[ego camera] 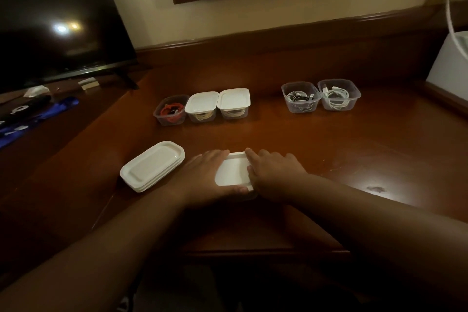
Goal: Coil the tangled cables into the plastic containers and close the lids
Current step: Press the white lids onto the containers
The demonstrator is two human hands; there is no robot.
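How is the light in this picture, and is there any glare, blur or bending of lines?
Head view: dim, warm light; glare spots reflect in the dark television screen; the desk's back edge curves from the wide lens; the left hand and right hand on the white lid look slightly soft; the lid overexposes.

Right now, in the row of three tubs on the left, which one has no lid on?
The leftmost tub, holding the red cable. The other two tubs in that row wear white lids over pale cables.

Six tubs: three lidded (201, 101) (234, 98) (234, 172), three open (169, 110) (300, 97) (339, 95). Three spare lids (152, 166) stacked at nine o'clock.
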